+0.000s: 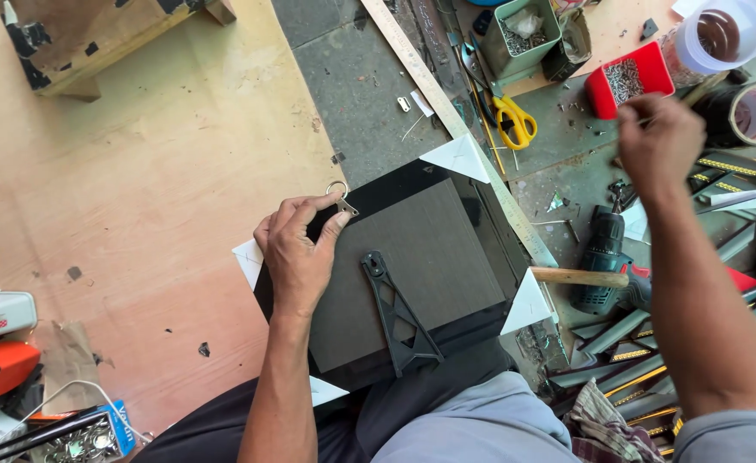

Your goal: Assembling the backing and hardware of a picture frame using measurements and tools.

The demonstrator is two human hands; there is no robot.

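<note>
Floor [138, 171]: bare plywood sheeting, pale orange, filling the view from 7 to 11 o'clock; grey slabs beyond at 12 o'clock.

Picture frame [433, 249]: black, lying back-side up at centre on the person's lap, grey backing board, white card protectors on its four corners.

Ruler [455, 129]: long, wooden, running diagonally from 12 o'clock down past the frame's 2 o'clock corner.

Cordless drill [601, 257]: dark teal, lying at 3 o'clock, just beside the frame.

Hammer [579, 277]: wooden handle, lying across the drill.

Left hand [296, 249]: resting on the frame's 10 o'clock edge, thumb and forefinger pinched together on the hanger.

Right hand [659, 137]: raised at 2 o'clock above the red tray, fingers curled; whether they hold anything cannot be told.

Easel stand [399, 313]: black plastic strut, lying flat on the backing board at 6 o'clock of centre.

Red tray [631, 79]: small, holding screws, at 1 o'clock.

Green box [524, 39]: open, holding small hardware, at 12 o'clock.

Scissors [513, 120]: yellow handles, at 1 o'clock beside the ruler.

Hanger [341, 195]: small metal ring-and-plate fitting, held against the frame's top edge, at 11 o'clock of centre.
</note>
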